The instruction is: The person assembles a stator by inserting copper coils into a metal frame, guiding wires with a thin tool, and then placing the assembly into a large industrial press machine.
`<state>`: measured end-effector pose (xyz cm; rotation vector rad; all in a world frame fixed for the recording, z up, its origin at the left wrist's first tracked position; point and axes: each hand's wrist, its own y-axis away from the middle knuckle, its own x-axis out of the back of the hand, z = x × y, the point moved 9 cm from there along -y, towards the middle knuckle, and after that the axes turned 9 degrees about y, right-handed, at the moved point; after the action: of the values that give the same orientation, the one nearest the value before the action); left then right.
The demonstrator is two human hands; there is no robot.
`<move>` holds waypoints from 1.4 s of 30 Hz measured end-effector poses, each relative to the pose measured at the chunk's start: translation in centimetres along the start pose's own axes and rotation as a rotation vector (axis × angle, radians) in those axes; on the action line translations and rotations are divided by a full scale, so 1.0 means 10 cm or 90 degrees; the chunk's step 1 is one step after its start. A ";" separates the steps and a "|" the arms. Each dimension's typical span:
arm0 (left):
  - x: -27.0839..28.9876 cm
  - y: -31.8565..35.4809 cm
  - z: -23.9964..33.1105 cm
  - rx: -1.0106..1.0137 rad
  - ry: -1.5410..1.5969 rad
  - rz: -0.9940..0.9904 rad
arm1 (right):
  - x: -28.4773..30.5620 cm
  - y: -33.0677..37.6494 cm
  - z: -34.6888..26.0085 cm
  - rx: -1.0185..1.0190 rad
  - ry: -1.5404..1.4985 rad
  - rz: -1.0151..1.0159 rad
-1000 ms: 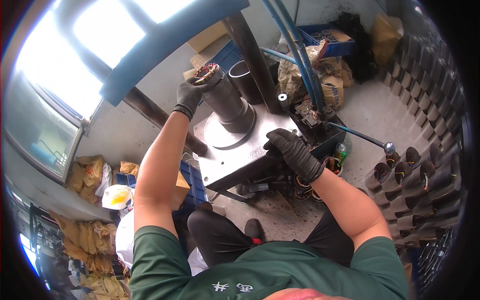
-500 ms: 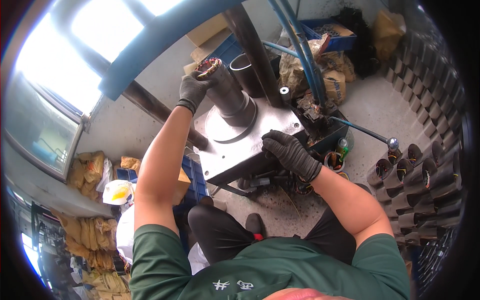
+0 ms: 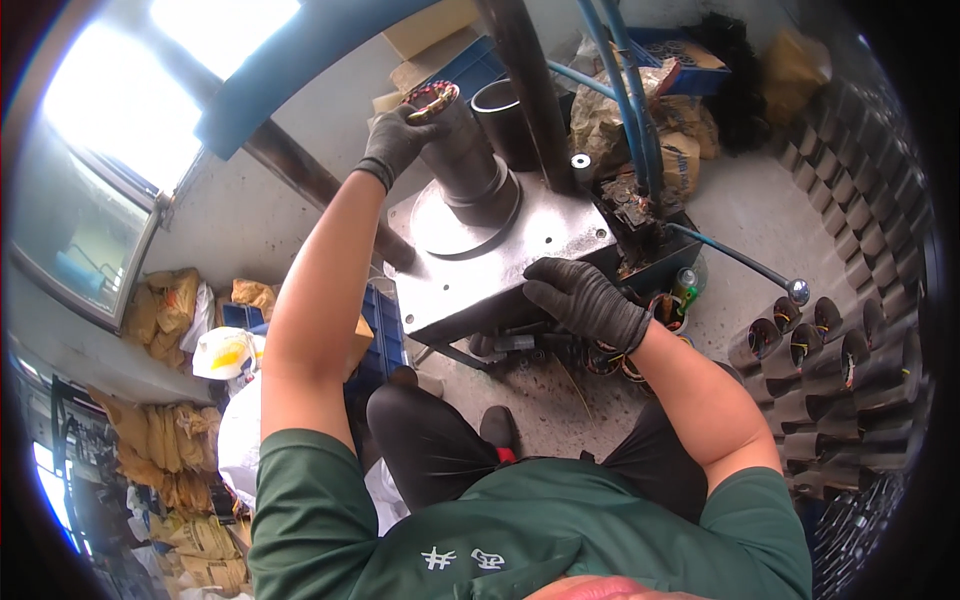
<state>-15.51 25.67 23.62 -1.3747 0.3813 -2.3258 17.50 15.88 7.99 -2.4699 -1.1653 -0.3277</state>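
Grey metal cylinder (image 3: 460, 155) stands on the press plate (image 3: 475, 277), gripped at its top by your left hand (image 3: 396, 143); your right hand (image 3: 585, 298), grip undeterminable, sits apart from it, by the plate's near edge

To your left, daylight glares through a tall window (image 3: 130, 110), washing out its upper panes, while the lower glass (image 3: 85, 240) shows pale blue shapes. A plain, pale grey wall (image 3: 225, 225) runs beside you, with brown sacks (image 3: 165, 305) heaped along its foot. Beneath you lies a grey concrete floor (image 3: 730, 205), darkly speckled near your feet. Ahead and to your right, a blue plastic crate (image 3: 705, 82) stands near a crumpled tan sack (image 3: 795, 75).
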 end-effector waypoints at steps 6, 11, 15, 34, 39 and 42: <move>0.37 0.43 0.00 0.013 0.181 0.188 | -0.06 0.10 -0.25 0.141 0.295 -0.108; 0.41 1.87 -0.29 0.184 0.493 0.095 | 0.01 0.15 -0.12 0.132 0.378 -0.129; 0.64 3.61 -1.04 0.315 0.406 0.151 | -0.15 0.17 -0.12 0.110 0.322 -0.191; -0.67 7.80 -2.35 0.761 -0.153 0.209 | 1.70 1.24 -1.16 0.265 0.692 0.186; -1.05 7.26 -2.94 0.827 -0.120 -0.117 | 2.27 1.74 -1.15 0.267 0.926 0.278; -0.98 7.65 -3.23 0.782 -0.171 -0.107 | 2.46 1.73 -0.67 0.159 0.697 0.374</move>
<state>-23.85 -36.01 -32.18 -0.9992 -1.0943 -1.7833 46.08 19.85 18.81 -1.7895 -0.0181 -1.0695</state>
